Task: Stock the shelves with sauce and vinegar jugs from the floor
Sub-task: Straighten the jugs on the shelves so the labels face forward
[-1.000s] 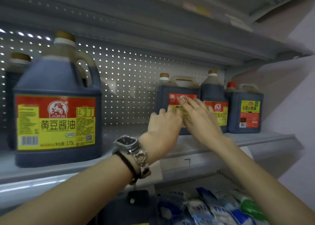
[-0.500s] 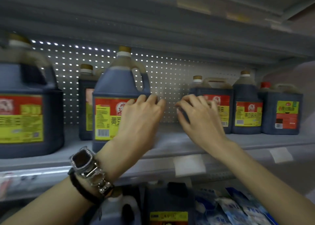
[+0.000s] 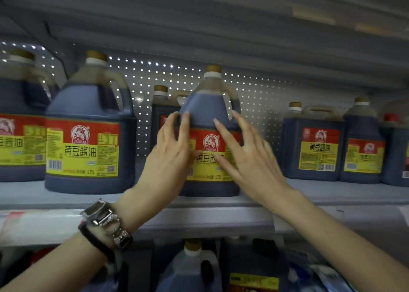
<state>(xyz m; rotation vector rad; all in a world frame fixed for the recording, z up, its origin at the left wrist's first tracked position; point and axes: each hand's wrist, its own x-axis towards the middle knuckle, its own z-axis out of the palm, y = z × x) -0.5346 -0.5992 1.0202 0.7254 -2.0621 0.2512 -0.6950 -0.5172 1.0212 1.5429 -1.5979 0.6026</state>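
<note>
Soy jug, shelf front: our left hand and right hand press it, grips wide; a lopsided shove could knock the rear jug at eleven o'clock.

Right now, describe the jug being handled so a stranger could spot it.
Look at the grey shelf. Near its front edge, at centre, stands a dark round jug with a red-yellow label. Only it sits between the left hand and right hand.

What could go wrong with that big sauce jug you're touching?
The middle jug stands near the shelf's front edge, and the left hand and right hand only lie flat on it, so it might tip off. Pushed back hard, it could knock the jug behind.
</note>
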